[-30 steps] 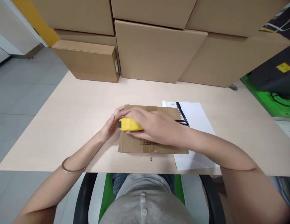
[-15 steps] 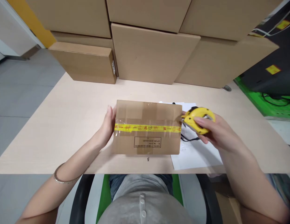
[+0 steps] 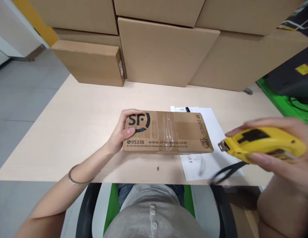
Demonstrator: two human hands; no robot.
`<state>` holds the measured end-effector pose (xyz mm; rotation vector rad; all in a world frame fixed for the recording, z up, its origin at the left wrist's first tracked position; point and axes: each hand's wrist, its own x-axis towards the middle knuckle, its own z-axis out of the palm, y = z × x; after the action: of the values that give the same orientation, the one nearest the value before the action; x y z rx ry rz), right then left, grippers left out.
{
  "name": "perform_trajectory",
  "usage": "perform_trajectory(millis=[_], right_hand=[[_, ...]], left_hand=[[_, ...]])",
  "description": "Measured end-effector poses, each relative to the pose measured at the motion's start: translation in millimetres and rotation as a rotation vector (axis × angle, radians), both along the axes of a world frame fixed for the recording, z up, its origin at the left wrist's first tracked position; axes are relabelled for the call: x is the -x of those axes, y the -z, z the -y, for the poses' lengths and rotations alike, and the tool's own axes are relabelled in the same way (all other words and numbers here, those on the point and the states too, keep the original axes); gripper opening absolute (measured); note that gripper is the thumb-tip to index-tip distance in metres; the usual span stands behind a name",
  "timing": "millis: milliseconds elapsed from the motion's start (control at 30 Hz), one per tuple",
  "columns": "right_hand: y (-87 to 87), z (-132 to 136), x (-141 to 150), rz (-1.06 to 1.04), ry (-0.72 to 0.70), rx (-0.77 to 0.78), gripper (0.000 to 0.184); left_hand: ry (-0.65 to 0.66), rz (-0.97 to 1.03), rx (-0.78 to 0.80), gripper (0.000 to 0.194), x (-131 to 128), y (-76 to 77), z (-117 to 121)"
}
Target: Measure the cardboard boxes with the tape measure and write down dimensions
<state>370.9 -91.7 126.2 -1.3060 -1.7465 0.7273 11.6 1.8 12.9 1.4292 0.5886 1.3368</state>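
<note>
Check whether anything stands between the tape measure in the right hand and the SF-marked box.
Nothing visible does: a gap separates the yellow tape measure in the right hand from the box, with white paper below.

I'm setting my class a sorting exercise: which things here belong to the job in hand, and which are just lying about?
Apparently in the job:
SF carton, held by the left hand
yellow tape measure, held by the right hand

Apparently lying about:
smaller box, back left
large cartons behind
white papers, though their role is unclear
</note>
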Motion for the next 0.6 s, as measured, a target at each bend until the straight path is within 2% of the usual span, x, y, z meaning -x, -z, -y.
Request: perform_trajectory(millis=[67, 100, 200, 300, 367, 467, 533, 600], right_hand=[[-10.1, -23, 24, 0.017, -0.082, -0.136, 0.055], [-14.0, -37, 40, 0.067, -0.179, -0.180, 0.053], [-19.9, -76, 97, 0.117, -0.497, -0.269, 0.042], [-19.1, -100, 145, 0.235, -0.669, -0.215, 0.030], [-17.1, -106, 164, 0.286, -0.720, -0.174, 0.029], [-15.4, -108, 167, 0.308, -0.746, -0.167, 0.031], [-15.6, -107, 155, 0.326, -0.748, -0.173, 0.034], [-15.4, -103, 130, 0.346, -0.715, -0.173, 0.037]], left_hand=[[0.028, 0.068, 0.036, 0.039, -4, -4.2, 1], [0.032, 0.107, 0.058, 0.039, -7, -5.8, 2], [0.023, 0.202, 0.138, 0.053, -15, -6.5, 6], [-0.049, 0.275, 0.227, 0.057, -21, -0.8, 9], [-0.150, 0.305, 0.224, 0.055, -22, 3.7, 10], [-0.204, 0.267, 0.199, 0.050, -22, 5.3, 9], [-0.150, 0.211, 0.174, 0.040, -21, 2.6, 9], [-0.097, 0.186, 0.118, 0.032, -19, -0.8, 8]])
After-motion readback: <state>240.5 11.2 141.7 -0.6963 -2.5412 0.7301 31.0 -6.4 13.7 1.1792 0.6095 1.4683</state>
